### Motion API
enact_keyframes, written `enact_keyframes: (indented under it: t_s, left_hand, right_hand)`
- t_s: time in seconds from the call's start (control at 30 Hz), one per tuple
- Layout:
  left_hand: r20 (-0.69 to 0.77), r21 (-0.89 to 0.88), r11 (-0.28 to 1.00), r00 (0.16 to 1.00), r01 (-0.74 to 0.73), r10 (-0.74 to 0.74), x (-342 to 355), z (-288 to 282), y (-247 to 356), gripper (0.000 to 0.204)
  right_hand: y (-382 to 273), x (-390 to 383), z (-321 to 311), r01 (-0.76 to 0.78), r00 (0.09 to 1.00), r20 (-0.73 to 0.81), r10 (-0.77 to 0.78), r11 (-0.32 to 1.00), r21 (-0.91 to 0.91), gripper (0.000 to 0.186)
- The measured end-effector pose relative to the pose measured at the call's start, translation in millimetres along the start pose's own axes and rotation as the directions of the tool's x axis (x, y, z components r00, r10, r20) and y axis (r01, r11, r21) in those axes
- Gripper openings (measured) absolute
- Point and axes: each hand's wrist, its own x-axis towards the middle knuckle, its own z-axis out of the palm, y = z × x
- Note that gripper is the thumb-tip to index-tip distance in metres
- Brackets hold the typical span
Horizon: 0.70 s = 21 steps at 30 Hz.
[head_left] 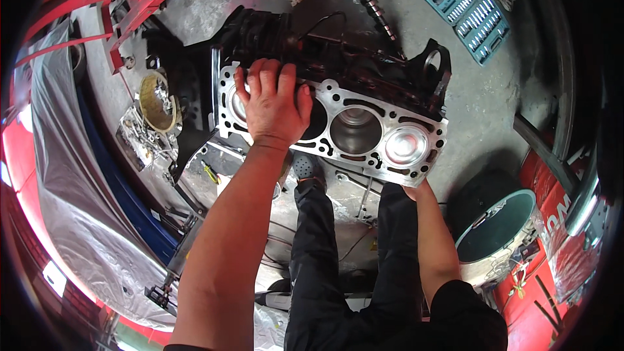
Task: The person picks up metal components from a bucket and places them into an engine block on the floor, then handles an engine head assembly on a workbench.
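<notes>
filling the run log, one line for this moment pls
left hand flat on engine block deck | right hand under near edge

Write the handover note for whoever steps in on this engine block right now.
Left hand: flat on the top deck of the engine block, fingers spread over the leftmost bores.
Right hand: under the block's near right edge, mostly hidden; grip cannot be told.
Block: deck up, in front of the person's legs, cylinder bores open, a piston crown visible in the right bore.
Nearby: camshaft and blue socket set on the floor beyond; bin to the right.
Done/left: head is off; both hands are on the block.
</notes>
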Motion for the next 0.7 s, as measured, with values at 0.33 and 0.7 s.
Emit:
enact_keyframes:
  t_s: [0.33,0.7]
  left_hand:
    - [-0.005,-0.02,1.0,1.0,0.024,-0.024,-3,1,-3,0.041]
    - [-0.003,-0.053,0.998,0.999,0.036,-0.036,-2,-2,-3,0.042]
  right_hand:
    - [-28,1,11,-0.242,0.966,-0.141,0.217,0.95,-0.197,0.042]
    - [-32,-5,12,-0.209,0.973,-0.149,0.175,0.945,-0.252,0.031]
